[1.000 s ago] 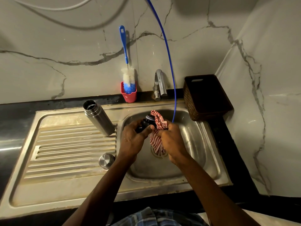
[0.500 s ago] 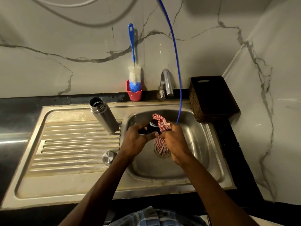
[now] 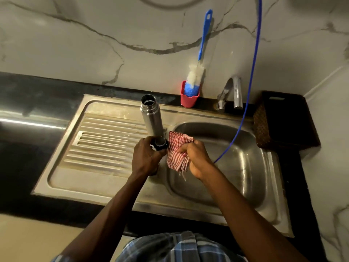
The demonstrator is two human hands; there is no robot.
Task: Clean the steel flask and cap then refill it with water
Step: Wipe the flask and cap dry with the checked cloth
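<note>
Left hand [image 3: 146, 157] moving black cap [image 3: 160, 146] beside flask [image 3: 152, 115] | right hand [image 3: 196, 157] gripping cloth [image 3: 177, 154] | bumping flask, it's tipping

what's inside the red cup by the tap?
A bottle brush stands in the red cup, its blue bristle tip in the mouth, white bristles and blue handle leaning on the wall. The cup's bottom is hidden by its wall.

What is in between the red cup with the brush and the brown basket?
In the head view, the tap and the blue tube lie between the red cup and the basket.
</note>
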